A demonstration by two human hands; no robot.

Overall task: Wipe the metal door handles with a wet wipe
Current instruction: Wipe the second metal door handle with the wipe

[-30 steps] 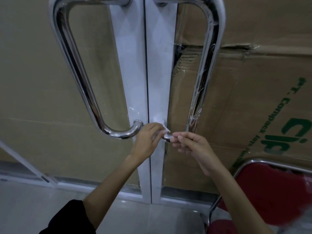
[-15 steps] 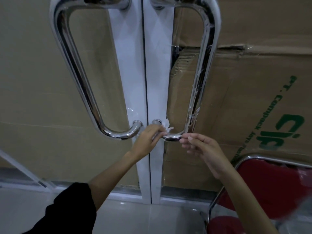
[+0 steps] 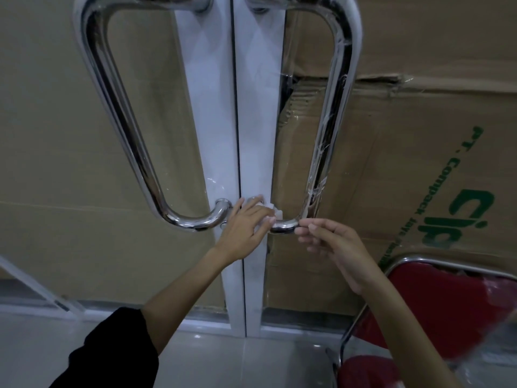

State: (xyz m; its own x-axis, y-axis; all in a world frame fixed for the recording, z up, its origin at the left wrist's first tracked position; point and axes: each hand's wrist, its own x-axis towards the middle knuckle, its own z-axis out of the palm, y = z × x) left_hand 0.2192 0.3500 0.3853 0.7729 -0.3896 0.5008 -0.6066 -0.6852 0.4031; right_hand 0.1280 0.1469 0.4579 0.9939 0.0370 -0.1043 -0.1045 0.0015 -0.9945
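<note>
— Starting from the left, what do you see?

— The left door handle, a long chrome loop. It stands upright on its door, its long axis vertical, leaning a little inward toward the bottom, with the lower bend hooking back to the white door frame. No hand is on it.

— And the left hand?

— Just beside that bend, across the seam. Its fingers are curled round the wet wipe, pressing it on the bottom curve of the right door handle near the lower mount. Only a small white bunch of wipe shows past the fingers.

— So which step is this?

— I judge it the wiping of the right handle's lower end. That handle also runs vertically, and its shaft looks streaked higher up.

— The right hand?

— Under the same bend. The fingertips are drawn together at the metal; they may be pinching something thin, but I can't tell.

— What next?

— Probably sliding the wipe up along the shaft, wrapped round the tube, following its long axis. Behind the glass sits a cardboard box, with a red chair at far right.
</note>
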